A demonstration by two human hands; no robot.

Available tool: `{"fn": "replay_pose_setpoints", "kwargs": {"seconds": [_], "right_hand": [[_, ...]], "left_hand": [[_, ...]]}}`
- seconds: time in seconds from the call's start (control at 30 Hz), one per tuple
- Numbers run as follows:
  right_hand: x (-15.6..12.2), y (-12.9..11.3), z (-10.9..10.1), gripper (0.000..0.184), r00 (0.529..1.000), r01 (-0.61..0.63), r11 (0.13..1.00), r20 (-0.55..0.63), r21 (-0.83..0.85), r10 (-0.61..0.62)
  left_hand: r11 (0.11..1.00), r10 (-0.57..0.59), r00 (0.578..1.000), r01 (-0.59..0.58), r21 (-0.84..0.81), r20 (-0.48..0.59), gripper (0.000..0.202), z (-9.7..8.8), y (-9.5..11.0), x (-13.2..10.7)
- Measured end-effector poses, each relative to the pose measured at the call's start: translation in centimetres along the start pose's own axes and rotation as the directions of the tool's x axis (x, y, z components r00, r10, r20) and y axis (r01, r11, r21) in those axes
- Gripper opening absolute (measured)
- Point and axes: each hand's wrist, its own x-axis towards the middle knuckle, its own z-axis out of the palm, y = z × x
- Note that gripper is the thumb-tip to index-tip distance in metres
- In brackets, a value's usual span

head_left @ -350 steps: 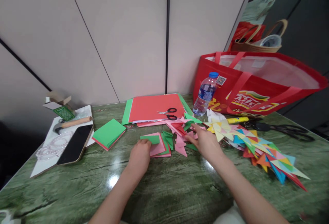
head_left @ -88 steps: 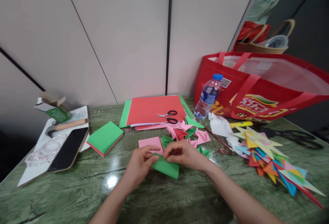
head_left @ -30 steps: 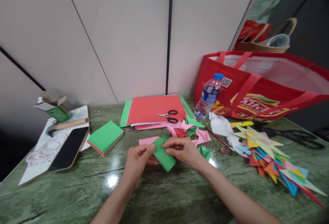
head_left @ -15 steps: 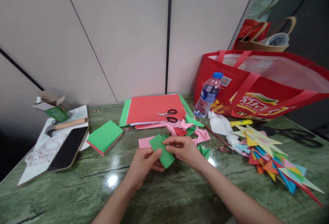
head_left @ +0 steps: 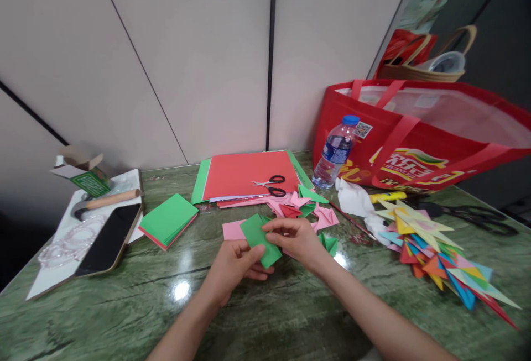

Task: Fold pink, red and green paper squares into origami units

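Observation:
Both hands hold one folded green paper [head_left: 259,237] just above the green marble table [head_left: 265,317]. My left hand [head_left: 237,265] pinches its lower edge with thumb and fingers closed. My right hand [head_left: 295,239] grips its right side, fingers curled over the fold. A pink paper square [head_left: 233,230] lies on the table just behind the hands. Folded pink, red and green pieces [head_left: 305,210] are scattered beyond my right hand.
A green paper stack [head_left: 168,219] lies left; red and green sheets [head_left: 244,176] with scissors [head_left: 271,184] lie behind. A water bottle [head_left: 336,151], red tote bag [head_left: 418,140] and coloured folded star chain [head_left: 435,250] are right. Phone [head_left: 110,239], hammer [head_left: 103,202] and small box [head_left: 81,173] are far left.
I have picked the green paper off the table, folded it and turned it between both hands, lifting it slightly. My left hand has closed tighter on its lower edge.

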Motion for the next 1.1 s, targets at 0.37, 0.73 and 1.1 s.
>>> {"fn": "replay_pose_setpoints", "kwargs": {"seconds": [0.37, 0.73, 1.1], "right_hand": [[-0.09, 0.03, 0.11, 0.017, 0.999, -0.038, 0.998, -0.002, 0.046, 0.039], [-0.10, 0.27, -0.52, 0.016, 0.970, -0.120, 0.990, 0.219, 0.068, 0.103], [0.18, 0.90, -0.68, 0.017, 0.994, -0.005, 1.000, 0.109, 0.023, 0.003]], "left_hand": [[1.000, -0.013, 1.000, 0.012, 0.021, 0.017, 0.032, -0.05, 0.01, -0.26], [1.000, -0.019, 1.000, 0.019, 0.014, -0.012, 0.027, -0.49, 0.19, -0.14], [0.997, -0.046, 0.997, 0.050, -0.067, 0.059, 0.035, -0.64, 0.26, -0.23]]}}
